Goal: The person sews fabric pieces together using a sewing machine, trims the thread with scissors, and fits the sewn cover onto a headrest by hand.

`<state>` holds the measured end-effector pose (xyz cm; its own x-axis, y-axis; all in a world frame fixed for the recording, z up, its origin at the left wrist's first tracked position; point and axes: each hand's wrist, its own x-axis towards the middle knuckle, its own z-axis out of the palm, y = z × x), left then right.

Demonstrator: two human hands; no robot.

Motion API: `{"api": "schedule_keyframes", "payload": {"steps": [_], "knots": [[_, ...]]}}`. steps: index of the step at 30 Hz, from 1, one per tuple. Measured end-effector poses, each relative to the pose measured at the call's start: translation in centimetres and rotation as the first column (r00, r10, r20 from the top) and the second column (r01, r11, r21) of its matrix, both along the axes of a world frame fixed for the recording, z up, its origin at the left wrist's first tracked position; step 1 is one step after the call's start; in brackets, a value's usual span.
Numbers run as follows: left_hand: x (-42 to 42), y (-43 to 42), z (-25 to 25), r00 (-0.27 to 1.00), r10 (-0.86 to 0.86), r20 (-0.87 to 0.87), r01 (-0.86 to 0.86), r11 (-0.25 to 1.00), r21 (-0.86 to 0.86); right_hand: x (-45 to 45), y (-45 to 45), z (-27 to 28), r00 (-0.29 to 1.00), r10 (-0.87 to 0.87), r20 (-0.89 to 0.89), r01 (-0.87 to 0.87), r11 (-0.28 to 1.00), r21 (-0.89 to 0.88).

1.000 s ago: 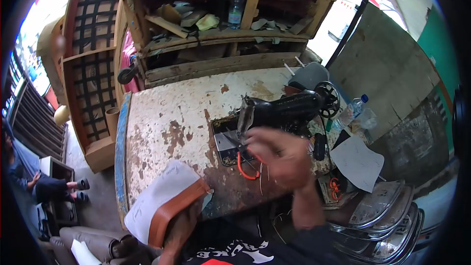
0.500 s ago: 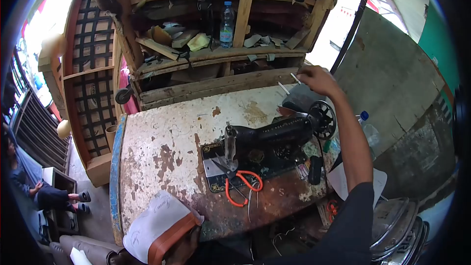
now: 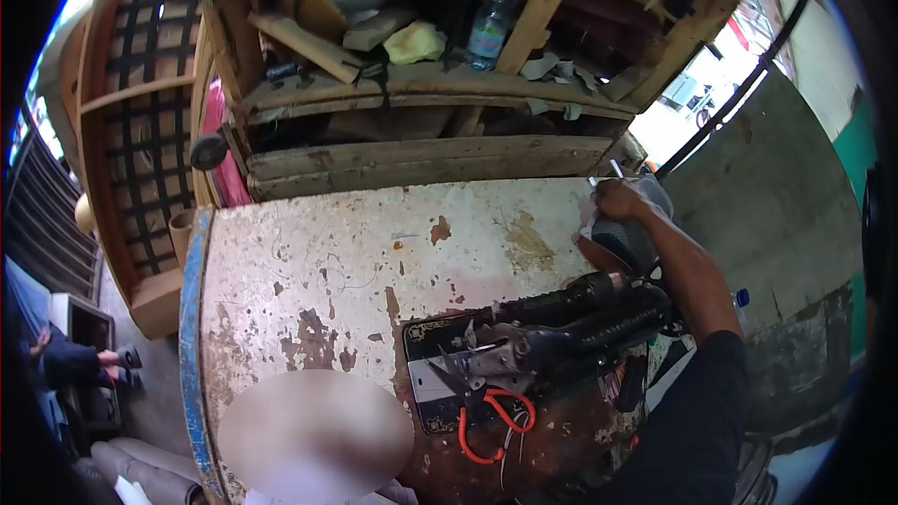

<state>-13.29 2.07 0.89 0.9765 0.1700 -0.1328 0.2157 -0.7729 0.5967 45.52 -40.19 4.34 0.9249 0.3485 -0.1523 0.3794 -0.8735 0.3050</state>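
Note:
My right hand (image 3: 619, 199) is at the far right of the table, its fingers curled at the rim of a grey container (image 3: 629, 241). White sticks (image 3: 615, 169) show beside the fingers; what the fingers grip is hidden. Below stands a black sewing machine (image 3: 599, 323). Scissors with orange handles (image 3: 482, 456) lie open over its bed plate (image 3: 430, 379). A blurred oval covers the table's near left part, and some pale material (image 3: 398, 491) shows at its lower edge. My left hand does not show.
Behind the worn table (image 3: 271, 252) rises a wooden shelf frame (image 3: 421, 84) with scraps and a water bottle (image 3: 488, 23). A webbed wooden frame (image 3: 150, 122) stands at the left. A person (image 3: 70, 355) sits at the far left. A bottle cap (image 3: 741, 298) shows at the right.
My right hand has gone from near the scissors to the grey container and now sits lower against it. My left hand and the white and brown piece are no longer visible. The view has shifted.

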Motion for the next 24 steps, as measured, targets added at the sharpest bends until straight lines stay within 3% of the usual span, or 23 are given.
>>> {"api": "schedule_keyframes", "payload": {"steps": [2,4,5,7,8,9,10,11,15,18,20,21,23,24], "knots": [[0.2,0.5,0.2,1.000,0.003,-0.016,-0.003,1.000,-0.018,4.9,-6.7,-0.3,0.980,0.193,0.058,-0.177,0.962,-0.208],[0.0,0.6,0.2,1.000,0.007,-0.017,-0.008,1.000,-0.025,5.7,-7.4,3.4,0.985,0.100,0.139,-0.094,0.994,-0.050],[-0.3,0.6,0.3,1.000,0.006,-0.012,-0.007,1.000,-0.028,4.0,-6.7,6.4,0.982,-0.062,0.177,0.036,0.989,0.146],[-1.2,0.3,0.1,1.000,0.007,0.007,-0.007,1.000,-0.026,0.7,-5.2,11.6,0.925,-0.339,0.169,0.203,0.821,0.533],[-1.9,0.0,0.2,1.000,0.006,0.023,-0.005,1.000,-0.022,-0.9,-4.5,13.8,0.884,-0.448,0.133,0.238,0.676,0.697],[-2.7,-0.3,0.3,0.999,0.004,0.036,-0.003,1.000,-0.017,-2.9,-3.4,15.4,0.827,-0.562,0.032,0.272,0.449,0.851],[-3.6,-0.5,0.4,0.998,0.005,0.056,-0.004,1.000,-0.012,-4.3,-2.9,16.8,0.875,-0.467,0.128,0.137,0.491,0.860],[-4.6,-0.9,0.5,0.997,0.001,0.076,0.000,1.000,-0.008,-6.2,-2.7,18.4,0.849,-0.518,0.108,0.087,0.338,0.937],[-8.8,-2.2,1.4,0.990,0.008,0.138,-0.008,1.000,-0.004,-17.1,0.1,26.0,0.811,-0.489,0.322,-0.232,0.237,0.943],[-11.7,-3.8,1.9,0.984,-0.005,0.177,0.006,1.000,-0.005,-26.2,0.9,30.5,0.786,-0.403,0.469,-0.478,0.085,0.874],[-13.7,-5.1,1.3,0.950,-0.102,0.295,0.101,0.995,0.017,-34.5,2.6,31.5,0.745,-0.347,0.570,-0.583,0.079,0.809],[-13.9,-5.3,1.5,0.897,-0.232,0.377,0.226,0.972,0.061,-38.7,3.3,31.4,0.649,-0.386,0.655,-0.608,0.255,0.752],[-13.7,-5.8,-0.8,0.736,-0.526,0.427,0.543,0.835,0.093,-45.0,2.3,28.3,0.346,-0.284,0.894,-0.472,0.771,0.427],[-13.5,-6.4,1.9,0.703,-0.454,0.547,0.556,0.830,-0.026,-48.3,2.9,26.9,0.566,-0.392,0.726,-0.566,0.455,0.687]]}}
